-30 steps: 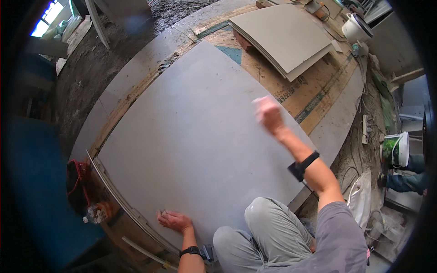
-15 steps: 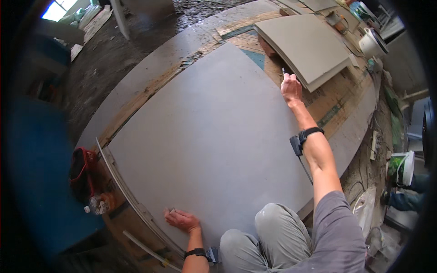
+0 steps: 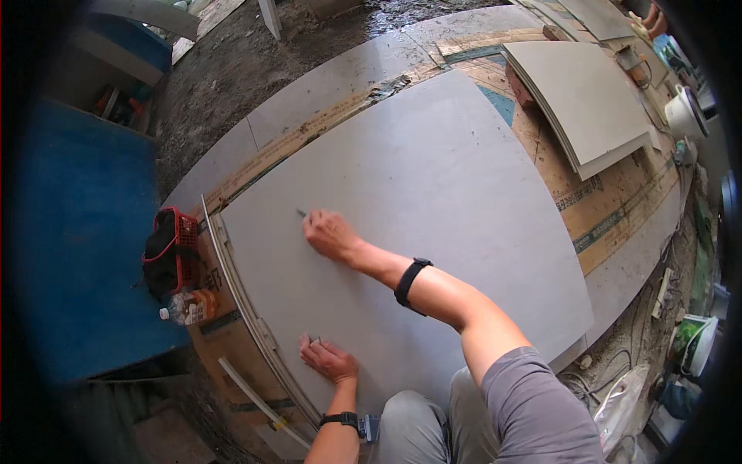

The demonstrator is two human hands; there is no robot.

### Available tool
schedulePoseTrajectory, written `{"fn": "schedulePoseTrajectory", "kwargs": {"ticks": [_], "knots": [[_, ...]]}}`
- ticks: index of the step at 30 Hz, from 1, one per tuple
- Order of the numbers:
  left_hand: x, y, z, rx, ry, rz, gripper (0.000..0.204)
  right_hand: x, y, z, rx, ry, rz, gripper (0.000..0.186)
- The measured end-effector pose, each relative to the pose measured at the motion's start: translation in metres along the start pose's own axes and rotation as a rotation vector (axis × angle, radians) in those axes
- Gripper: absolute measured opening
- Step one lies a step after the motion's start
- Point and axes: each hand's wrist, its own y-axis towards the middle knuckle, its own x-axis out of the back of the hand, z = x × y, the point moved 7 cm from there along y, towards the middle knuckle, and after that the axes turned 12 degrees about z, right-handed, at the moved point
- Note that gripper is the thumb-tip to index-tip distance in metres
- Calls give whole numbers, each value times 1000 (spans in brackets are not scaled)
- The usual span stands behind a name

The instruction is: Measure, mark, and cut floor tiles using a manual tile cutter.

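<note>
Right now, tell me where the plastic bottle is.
In the head view, the plastic bottle is on the left, just below the red basket and left of the large grey slab.

Two bare hands show, one left hand and one right hand, in the lower and middle left-centre of the frame. Two black fabric straps are visible, one forearm strap near the centre and one wrist strap at the bottom. One slim dark-tipped stick appears left of centre. One large, smooth, pale grey slab fills the middle. One stack of beige rectangular sheets stands at upper right; its sheets are too tight to count. At left are one red plastic basket and one clear plastic bottle with an orange label. Two white buckets show clearly at right, an upper bucket and a green-patterned lower bucket.
</note>
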Motion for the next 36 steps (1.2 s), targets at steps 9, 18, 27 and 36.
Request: {"fn": "schedulePoseTrajectory", "kwargs": {"ticks": [9, 18, 27, 36], "knots": [[3, 1, 4, -9, 13, -6, 21, 109, -113, -306, -681, -476, -145, 8], [2, -1, 7, 11, 8, -12, 15, 152, -164, -352, -714, -513, -79, 13], [-1, 0, 2, -14, 25, 1, 24, 77, -30, -255, -469, -482, -85, 9], [10, -4, 9, 10, -3, 0, 18, 147, -238, -358, -1126, -232, -200, 33]]}}
